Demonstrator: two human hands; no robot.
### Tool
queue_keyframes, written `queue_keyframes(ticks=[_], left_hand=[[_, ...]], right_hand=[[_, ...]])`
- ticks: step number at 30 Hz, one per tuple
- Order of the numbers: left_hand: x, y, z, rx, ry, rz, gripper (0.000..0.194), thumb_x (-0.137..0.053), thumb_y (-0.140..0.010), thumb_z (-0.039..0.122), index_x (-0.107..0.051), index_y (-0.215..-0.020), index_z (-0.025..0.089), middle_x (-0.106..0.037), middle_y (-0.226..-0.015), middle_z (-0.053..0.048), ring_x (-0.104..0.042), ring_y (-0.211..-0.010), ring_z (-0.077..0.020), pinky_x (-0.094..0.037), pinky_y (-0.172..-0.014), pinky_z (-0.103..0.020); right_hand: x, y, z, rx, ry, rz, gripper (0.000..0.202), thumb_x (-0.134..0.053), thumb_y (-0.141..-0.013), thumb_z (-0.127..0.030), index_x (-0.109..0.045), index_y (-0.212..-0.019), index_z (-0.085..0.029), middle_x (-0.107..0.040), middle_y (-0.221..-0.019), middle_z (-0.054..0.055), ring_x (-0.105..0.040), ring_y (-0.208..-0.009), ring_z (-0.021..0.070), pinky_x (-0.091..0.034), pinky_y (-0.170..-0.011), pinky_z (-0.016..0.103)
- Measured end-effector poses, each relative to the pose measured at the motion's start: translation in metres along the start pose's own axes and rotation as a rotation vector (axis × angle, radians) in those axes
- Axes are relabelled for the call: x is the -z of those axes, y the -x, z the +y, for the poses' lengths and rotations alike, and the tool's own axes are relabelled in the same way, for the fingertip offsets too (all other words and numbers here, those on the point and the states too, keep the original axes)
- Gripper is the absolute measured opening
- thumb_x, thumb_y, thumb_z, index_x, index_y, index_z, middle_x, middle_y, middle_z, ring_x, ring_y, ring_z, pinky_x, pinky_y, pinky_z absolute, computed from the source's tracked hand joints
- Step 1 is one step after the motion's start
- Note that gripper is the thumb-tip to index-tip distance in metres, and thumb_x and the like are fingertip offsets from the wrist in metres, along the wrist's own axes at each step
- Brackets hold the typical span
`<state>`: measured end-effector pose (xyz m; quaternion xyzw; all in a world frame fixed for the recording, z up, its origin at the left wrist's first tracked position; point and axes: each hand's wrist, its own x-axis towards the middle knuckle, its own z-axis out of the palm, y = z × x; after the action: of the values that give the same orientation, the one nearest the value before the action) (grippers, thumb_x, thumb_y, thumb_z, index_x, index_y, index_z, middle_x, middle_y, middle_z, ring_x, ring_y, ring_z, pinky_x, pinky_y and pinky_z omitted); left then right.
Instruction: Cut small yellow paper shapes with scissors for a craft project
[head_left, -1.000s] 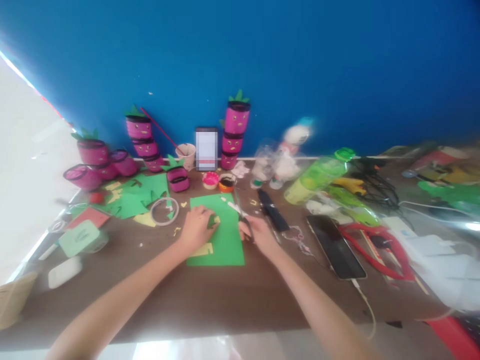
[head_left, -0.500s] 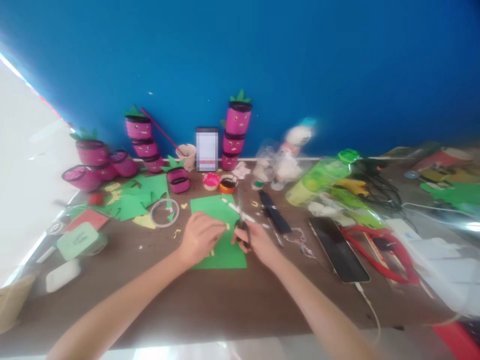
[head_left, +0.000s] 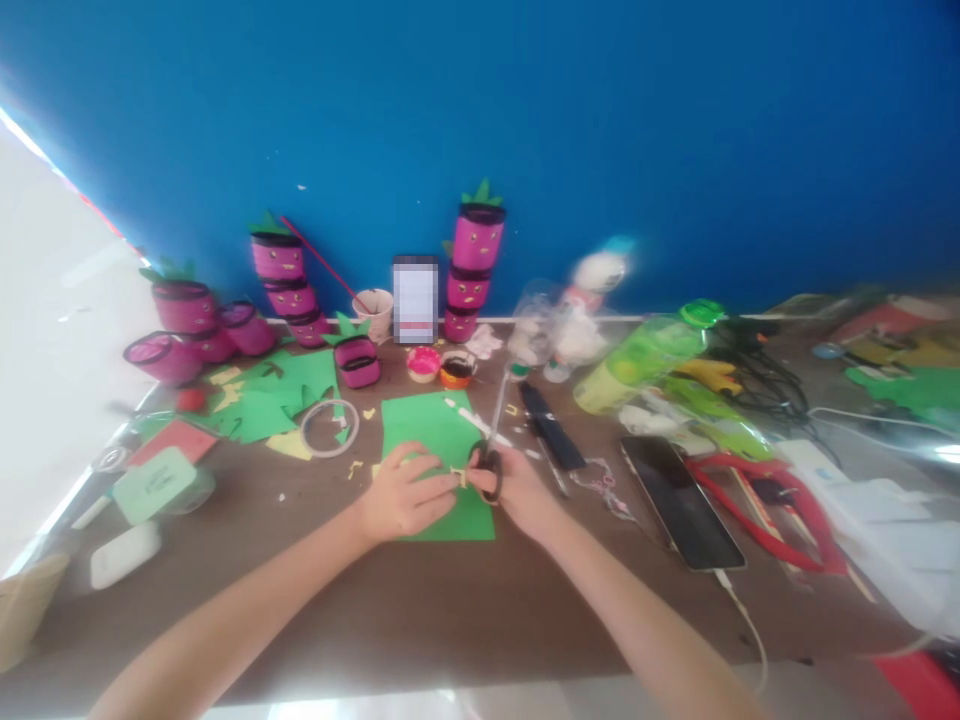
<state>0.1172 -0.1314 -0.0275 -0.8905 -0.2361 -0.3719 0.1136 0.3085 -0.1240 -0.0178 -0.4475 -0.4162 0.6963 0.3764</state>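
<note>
A green paper sheet [head_left: 420,415] lies on the brown table, under both hands. Closed round the handles of black-handled scissors [head_left: 489,470], my right hand [head_left: 525,492] is at the sheet's right edge, and the blades point up and away. My left hand [head_left: 409,492] is over the sheet, its fingertips pinching a tiny yellow piece [head_left: 460,477] that my right fingertips also meet. A white pen [head_left: 472,420] lies across the sheet's upper right corner. Beside the sheet on the left is a roll of tape [head_left: 330,428].
Purple pots with green paper leaves [head_left: 476,240] stand along the blue wall, near an upright phone [head_left: 415,300]. Green scraps [head_left: 262,395] lie at the left. A green bottle [head_left: 637,360], a dark phone [head_left: 682,500] and red-handled pliers or scissors [head_left: 810,520] are at the right.
My left hand has moved slightly down, its fingertips now meeting my right fingers at the yellow piece. The scissors have tilted to the right.
</note>
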Motion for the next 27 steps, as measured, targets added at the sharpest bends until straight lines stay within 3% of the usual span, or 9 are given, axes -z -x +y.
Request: queue_keyframes(ticks=[8,15,17,19,22,24,27], left_hand=[[-0.001,-0.007,0.001,-0.031,-0.033,0.066,0.013,-0.060,-0.076,0.017,-0.056,-0.066,0.023,-0.070,-0.079,0.009,-0.057,-0.075,-0.0127,-0.040,-0.081,-0.035],[-0.004,-0.003,-0.001,-0.026,0.034,0.000,0.013,-0.058,-0.076,0.011,-0.053,-0.070,0.022,-0.067,-0.091,0.005,-0.054,-0.080,-0.0130,-0.040,-0.081,-0.034],[-0.006,-0.005,0.006,0.168,0.131,0.037,0.013,-0.054,-0.075,0.008,-0.052,-0.074,0.021,-0.063,-0.100,-0.001,-0.054,-0.086,-0.0145,-0.042,-0.078,-0.033],[-0.007,-0.010,0.016,0.573,0.308,0.100,0.013,-0.051,-0.075,0.008,-0.050,-0.081,0.020,-0.057,-0.102,-0.007,-0.054,-0.086,-0.0153,-0.045,-0.074,-0.031],[-0.009,-0.021,0.031,1.089,0.759,0.026,0.020,-0.055,-0.075,0.019,-0.044,-0.093,0.019,-0.055,-0.084,-0.004,-0.055,-0.071,-0.0128,-0.046,-0.063,-0.026],[-0.011,-0.025,0.036,1.252,0.975,-0.022,0.017,-0.057,-0.075,0.027,-0.047,-0.085,0.018,-0.055,-0.077,-0.002,-0.055,-0.069,-0.0125,-0.045,-0.061,-0.025],[-0.017,-0.024,0.035,1.333,1.100,0.018,0.015,-0.058,-0.074,0.030,-0.049,-0.074,0.017,-0.054,-0.070,0.001,-0.052,-0.065,-0.0112,-0.042,-0.060,-0.023]], right_hand=[[-0.002,0.001,-0.002,0.012,0.002,0.025,0.033,-0.078,-0.054,-0.031,-0.053,-0.069,-0.016,-0.046,-0.054,-0.007,-0.037,-0.045,0.0050,-0.025,-0.039,0.018],[0.000,0.000,0.001,0.044,0.034,0.040,0.031,-0.078,-0.054,-0.029,-0.055,-0.070,-0.017,-0.051,-0.060,-0.004,-0.039,-0.049,0.0063,-0.027,-0.042,0.019],[-0.001,0.000,0.001,0.062,0.039,0.076,0.031,-0.078,-0.054,-0.030,-0.055,-0.070,-0.018,-0.051,-0.061,-0.004,-0.041,-0.050,0.0070,-0.030,-0.044,0.020],[-0.002,0.001,0.000,0.103,0.048,0.136,0.031,-0.078,-0.054,-0.032,-0.055,-0.070,-0.018,-0.053,-0.062,-0.004,-0.044,-0.053,0.0084,-0.034,-0.047,0.021],[-0.005,0.002,-0.003,0.184,0.096,0.204,0.032,-0.078,-0.053,-0.034,-0.056,-0.070,-0.018,-0.056,-0.066,-0.002,-0.049,-0.059,0.0111,-0.041,-0.055,0.024],[-0.006,0.003,-0.004,0.212,0.141,0.220,0.032,-0.078,-0.053,-0.036,-0.057,-0.069,-0.018,-0.057,-0.067,-0.001,-0.050,-0.061,0.0123,-0.043,-0.057,0.025],[-0.006,0.004,-0.003,0.220,0.170,0.241,0.032,-0.078,-0.053,-0.036,-0.057,-0.069,-0.018,-0.058,-0.068,0.000,-0.052,-0.063,0.0134,-0.044,-0.059,0.025]])
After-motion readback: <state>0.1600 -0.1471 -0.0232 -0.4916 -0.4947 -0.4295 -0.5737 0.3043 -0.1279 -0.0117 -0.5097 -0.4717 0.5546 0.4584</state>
